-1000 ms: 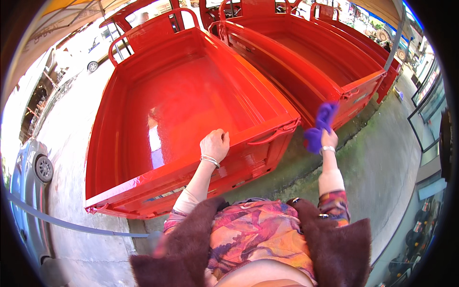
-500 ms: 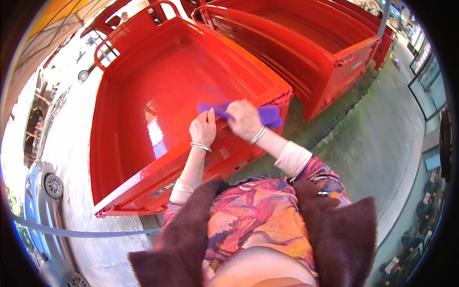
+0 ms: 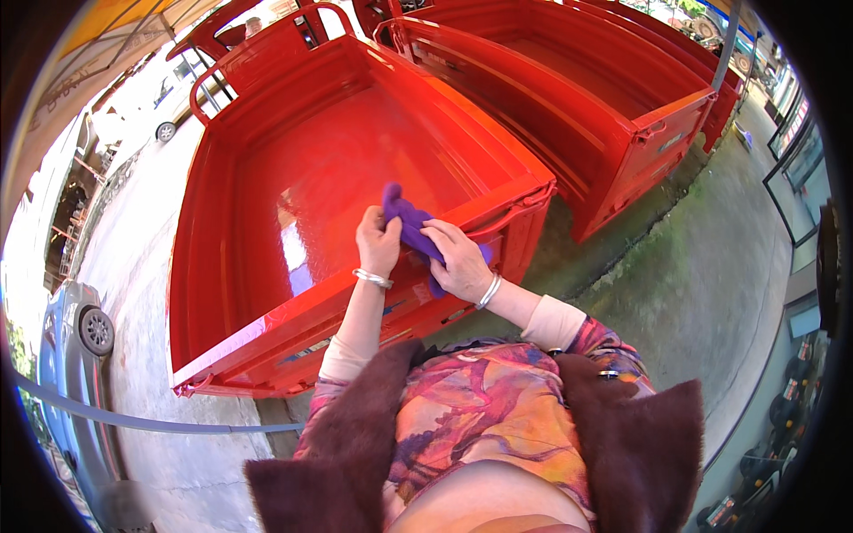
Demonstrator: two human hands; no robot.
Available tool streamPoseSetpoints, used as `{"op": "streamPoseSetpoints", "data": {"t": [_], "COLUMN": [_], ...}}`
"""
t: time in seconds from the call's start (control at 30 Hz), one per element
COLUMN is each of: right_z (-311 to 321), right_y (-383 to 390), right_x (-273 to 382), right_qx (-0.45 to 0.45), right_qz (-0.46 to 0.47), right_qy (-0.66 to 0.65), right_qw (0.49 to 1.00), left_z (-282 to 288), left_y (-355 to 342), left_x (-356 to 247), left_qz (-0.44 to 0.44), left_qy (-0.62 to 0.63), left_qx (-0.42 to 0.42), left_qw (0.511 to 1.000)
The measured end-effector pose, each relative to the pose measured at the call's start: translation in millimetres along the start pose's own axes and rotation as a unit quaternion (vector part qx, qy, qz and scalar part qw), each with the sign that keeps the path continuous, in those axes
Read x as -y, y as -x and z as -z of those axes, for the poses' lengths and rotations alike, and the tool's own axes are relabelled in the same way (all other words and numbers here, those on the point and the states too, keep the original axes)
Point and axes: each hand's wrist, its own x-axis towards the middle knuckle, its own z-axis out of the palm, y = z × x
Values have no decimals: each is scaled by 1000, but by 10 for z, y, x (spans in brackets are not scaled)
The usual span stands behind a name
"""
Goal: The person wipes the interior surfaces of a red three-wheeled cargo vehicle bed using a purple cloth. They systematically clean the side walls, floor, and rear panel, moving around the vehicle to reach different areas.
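Observation:
Between my two hands is a bunched purple cloth (image 3: 416, 226), held above the tailgate of a red cargo bed (image 3: 275, 160). My left hand (image 3: 378, 242) grips its left side between thumb and fingers. My right hand (image 3: 458, 260) is wrapped round the other side, with loose ends of cloth showing below and beyond the fingers. A silver bangle circles each wrist. The floor of the bed is glossy and reflects a bright white patch.
A second red cargo bed (image 3: 569, 89) stands to the right, across a narrow gap. Parked cars, one of them blue-grey (image 3: 80, 355), are at the left. Concrete ground (image 3: 702, 258) runs along the right beside glass doors (image 3: 800, 178). A grey pole crosses the lower left.
My right hand, blurred before, has come down slightly and now shows sharply. The cloth has gone from stretched sideways to bunched and slanting between my hands.

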Motion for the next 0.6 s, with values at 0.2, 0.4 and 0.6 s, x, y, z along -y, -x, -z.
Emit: {"op": "streamPoseSetpoints", "data": {"t": [0.2,0.4,0.6], "right_z": [441,1239,2007], "right_y": [550,445,195], "right_x": [69,-22,-359], "right_qx": [227,243,79], "right_qz": [-229,-327,-179], "right_qy": [-149,-500,-285], "right_qw": [935,764,938], "left_z": [-162,-392,-924], "left_y": [590,489,267], "left_x": [-516,-1371,-1675], "left_qz": [-56,-211,-300], "left_qy": [114,39,17], "left_qx": [-101,-157,-147], "left_qw": [987,964,942]}}
